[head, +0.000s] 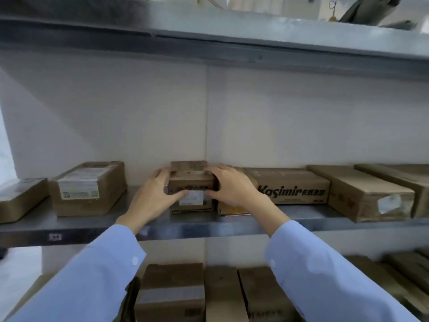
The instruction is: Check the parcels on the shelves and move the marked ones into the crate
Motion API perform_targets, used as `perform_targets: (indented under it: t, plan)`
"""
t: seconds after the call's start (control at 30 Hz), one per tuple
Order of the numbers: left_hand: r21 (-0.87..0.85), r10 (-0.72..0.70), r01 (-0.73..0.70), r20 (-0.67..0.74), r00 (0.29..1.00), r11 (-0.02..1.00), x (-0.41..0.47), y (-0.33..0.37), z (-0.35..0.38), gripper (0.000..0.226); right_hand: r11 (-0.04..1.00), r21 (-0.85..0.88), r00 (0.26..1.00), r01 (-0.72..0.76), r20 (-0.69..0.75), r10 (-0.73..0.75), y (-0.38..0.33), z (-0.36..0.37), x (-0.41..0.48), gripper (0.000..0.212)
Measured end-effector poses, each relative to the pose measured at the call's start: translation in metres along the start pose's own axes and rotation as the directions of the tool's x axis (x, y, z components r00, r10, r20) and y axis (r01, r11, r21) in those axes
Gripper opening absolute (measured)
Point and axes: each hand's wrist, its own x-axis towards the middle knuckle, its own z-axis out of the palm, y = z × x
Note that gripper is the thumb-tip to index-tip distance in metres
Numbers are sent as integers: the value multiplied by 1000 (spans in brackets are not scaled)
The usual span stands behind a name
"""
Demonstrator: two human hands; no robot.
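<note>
Steel shelf unit (69, 228), pale wall behind. The middle tier carries a row of brown cardboard parcels. Largest near the hands is a long box printed "Kasimir" (292, 189), just to the right; a labelled box (88, 189) sits apart on the left. More boxes (171, 291) on the tier below. Crate not in view.

Small parcel (190, 182) stands mid-tier, near the back wall. Left hand (153, 194) grips its left side, right hand (232, 187) its right. Fingers curl over the top edges and both thumbs press the front face, flanking a white label (195, 197).

Step in hand, by my reading: checking this parcel. The label is too blurred to show any mark. Next move calls for drawing the parcel straight forward, clear of its neighbours, and tilting the label into view. If marked, to the crate; otherwise back on the shelf.
</note>
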Motion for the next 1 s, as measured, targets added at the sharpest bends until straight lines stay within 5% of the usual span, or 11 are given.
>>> perform_targets:
  t: [0.27, 0.43, 0.73, 1.0]
  plan:
    - [-235, 1, -3, -9, 1000, 972, 3, -28, -5, 66, 999, 3, 996, -33, 85, 33, -16, 0, 14, 68]
    - [-353, -6, -18, -68, 998, 935, -2, -27, -5, 66, 998, 58, 1000, -22, -2, 22, -19, 4, 13, 67]
    - [-440, 50, -131, -191, 980, 888, -8, -8, -15, 68, 951, 305, 965, 56, -261, 27, -15, 6, 2, 69]
    - [-534, 1, -99, -181, 983, 840, -5, 15, -26, 46, 808, 580, 963, 107, -263, 62, -13, -6, -9, 59]
